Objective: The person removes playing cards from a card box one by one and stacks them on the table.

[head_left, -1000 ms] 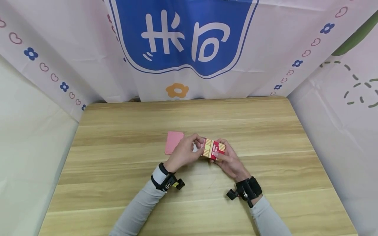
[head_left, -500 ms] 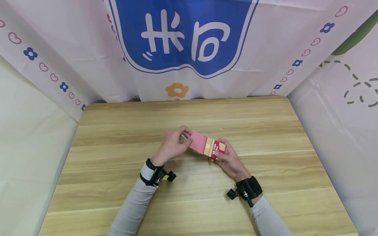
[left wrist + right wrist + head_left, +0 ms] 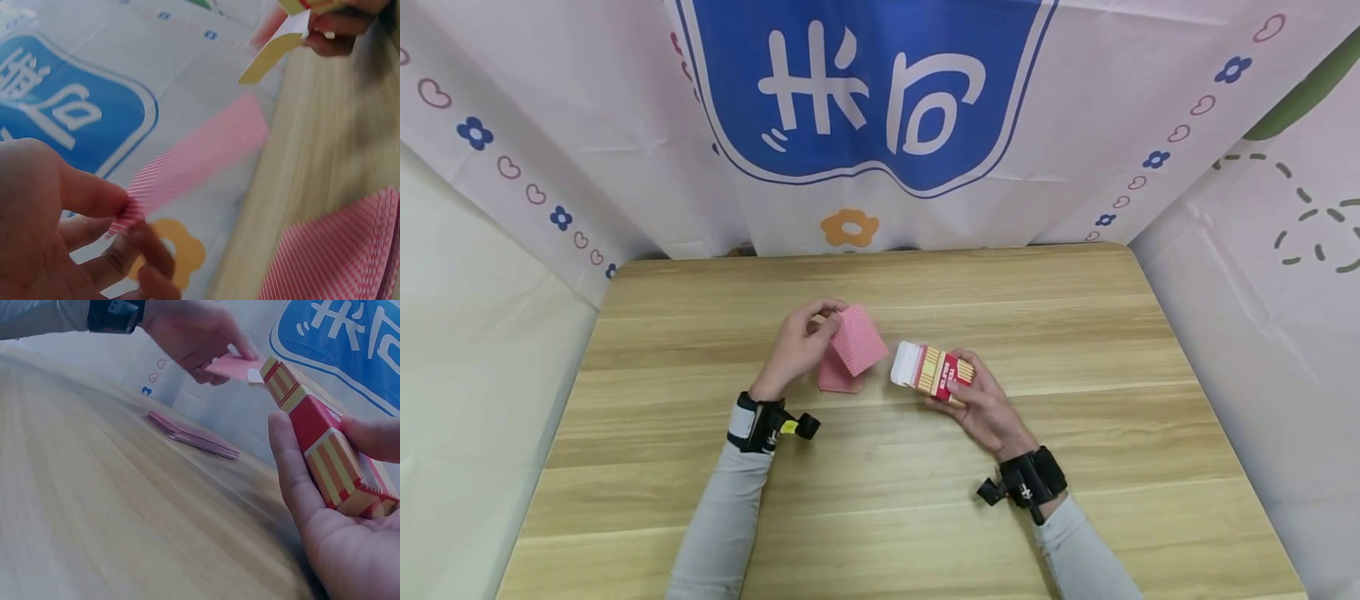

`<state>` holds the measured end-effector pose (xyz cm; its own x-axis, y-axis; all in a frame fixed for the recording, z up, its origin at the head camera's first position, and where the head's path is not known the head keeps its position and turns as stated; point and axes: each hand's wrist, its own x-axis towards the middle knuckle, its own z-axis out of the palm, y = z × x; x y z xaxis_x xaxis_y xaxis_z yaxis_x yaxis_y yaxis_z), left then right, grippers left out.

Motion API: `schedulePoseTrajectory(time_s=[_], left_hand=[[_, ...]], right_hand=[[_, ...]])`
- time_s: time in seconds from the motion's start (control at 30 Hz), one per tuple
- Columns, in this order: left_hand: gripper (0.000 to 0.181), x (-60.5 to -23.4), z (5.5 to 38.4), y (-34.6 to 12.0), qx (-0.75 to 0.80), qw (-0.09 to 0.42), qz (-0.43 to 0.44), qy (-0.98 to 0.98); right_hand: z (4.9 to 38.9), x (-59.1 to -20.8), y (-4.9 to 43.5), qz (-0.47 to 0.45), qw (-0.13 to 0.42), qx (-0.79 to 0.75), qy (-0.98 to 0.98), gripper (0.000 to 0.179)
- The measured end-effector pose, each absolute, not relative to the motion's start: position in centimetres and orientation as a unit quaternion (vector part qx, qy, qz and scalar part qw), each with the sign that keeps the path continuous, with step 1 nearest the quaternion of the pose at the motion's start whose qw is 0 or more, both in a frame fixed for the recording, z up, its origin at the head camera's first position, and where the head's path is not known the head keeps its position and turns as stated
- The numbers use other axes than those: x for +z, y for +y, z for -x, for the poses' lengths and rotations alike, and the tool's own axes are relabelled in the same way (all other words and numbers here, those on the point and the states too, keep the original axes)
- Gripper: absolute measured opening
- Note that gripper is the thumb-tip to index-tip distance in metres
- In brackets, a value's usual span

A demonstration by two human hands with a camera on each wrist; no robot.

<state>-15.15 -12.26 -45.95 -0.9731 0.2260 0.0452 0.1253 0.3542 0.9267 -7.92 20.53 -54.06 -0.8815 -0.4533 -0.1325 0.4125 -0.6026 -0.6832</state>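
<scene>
One striped red-and-yellow box (image 3: pixel 946 377), white flap (image 3: pixel 906 363) out, and pink-patterned cards (image 3: pixel 859 340)

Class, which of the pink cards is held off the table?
The card pinched in the left hand; the others lie in a stack on the table.

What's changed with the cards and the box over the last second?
The left hand moved leftward and slightly forward from the open end of the striped card box, drawing out a pink patterned card, perhaps several, now held above the pink card stack on the table. The right hand still grips the box, and the stack hasn't visibly moved.
</scene>
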Motion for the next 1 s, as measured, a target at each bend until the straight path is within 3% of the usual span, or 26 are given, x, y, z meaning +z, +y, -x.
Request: schedulePoseTrajectory(time_s=[0.4,1.0], left_hand=[[0.030,-49.5,17.0,-14.4,0.503,0.127,-0.059,0.853],[0.020,-51.9,16.7,-12.6,0.363,0.053,-0.075,0.927]], right_hand=[[8.0,-53.8,20.7,0.016,0.259,-0.901,0.348,0.053],[7.8,-53.7,20.9,0.016,0.269,-0.896,0.354,0.054]])
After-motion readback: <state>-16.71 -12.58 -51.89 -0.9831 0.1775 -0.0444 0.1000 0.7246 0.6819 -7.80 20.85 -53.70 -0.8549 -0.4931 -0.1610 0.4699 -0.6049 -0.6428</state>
